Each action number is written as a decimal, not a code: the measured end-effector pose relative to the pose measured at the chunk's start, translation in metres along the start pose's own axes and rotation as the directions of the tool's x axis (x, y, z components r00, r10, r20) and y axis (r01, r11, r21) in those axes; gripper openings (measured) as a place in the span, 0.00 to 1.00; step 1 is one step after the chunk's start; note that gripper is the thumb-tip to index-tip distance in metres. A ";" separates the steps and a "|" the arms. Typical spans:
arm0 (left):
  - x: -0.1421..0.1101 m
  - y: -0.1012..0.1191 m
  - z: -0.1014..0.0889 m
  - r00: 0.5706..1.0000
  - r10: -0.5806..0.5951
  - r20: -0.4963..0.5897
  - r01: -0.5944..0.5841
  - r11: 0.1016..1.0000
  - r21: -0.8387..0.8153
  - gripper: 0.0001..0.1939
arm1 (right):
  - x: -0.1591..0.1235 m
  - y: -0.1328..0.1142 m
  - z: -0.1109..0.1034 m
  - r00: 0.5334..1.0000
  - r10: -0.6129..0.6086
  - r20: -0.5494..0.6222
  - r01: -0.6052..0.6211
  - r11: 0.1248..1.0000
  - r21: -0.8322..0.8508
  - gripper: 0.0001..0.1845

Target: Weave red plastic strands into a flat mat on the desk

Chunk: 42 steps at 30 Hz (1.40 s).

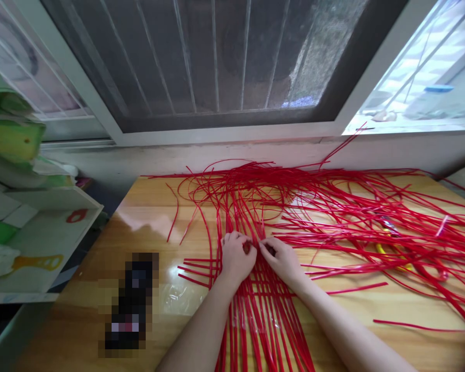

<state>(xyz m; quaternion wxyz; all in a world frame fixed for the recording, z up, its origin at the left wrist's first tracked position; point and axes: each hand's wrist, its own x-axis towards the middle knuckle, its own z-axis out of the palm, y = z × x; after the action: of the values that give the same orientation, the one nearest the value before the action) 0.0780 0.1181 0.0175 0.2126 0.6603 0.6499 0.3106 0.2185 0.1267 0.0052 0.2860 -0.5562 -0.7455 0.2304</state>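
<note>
Many long red plastic strips [256, 330] run up the table side by side, and a few cross strips [196, 266] pass over and under them. My left hand [238, 258] rests on this woven part, its fingers curled and pinching at a red strip. Close beside it on the right, my right hand [282, 258] has thumb and fingertips pressed together on a strip. The exact strips in my fingertips are partly hidden. Clear tape [242, 316] lies across the lengthwise strips nearer to me.
Loose red strips pile up [271, 178] along the back and spread over the right side. A yellow-handled tool [383, 250] lies partly under them. At left are a blurred dark object [132, 299] and a white shelf [62, 227]. A window [217, 57] stands behind the table.
</note>
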 end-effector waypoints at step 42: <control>-0.002 0.002 0.000 0.996 -0.048 -0.078 0.064 0.974 0.216 0.09 | 0.000 -0.005 -0.002 0.996 0.001 0.094 -0.020 0.981 0.193 0.12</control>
<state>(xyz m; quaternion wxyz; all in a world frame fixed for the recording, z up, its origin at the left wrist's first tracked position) 0.0794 0.1162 0.0187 0.1239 0.6493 0.7056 0.2551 0.2163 0.1257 0.0098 0.3022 -0.5183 -0.7292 0.3291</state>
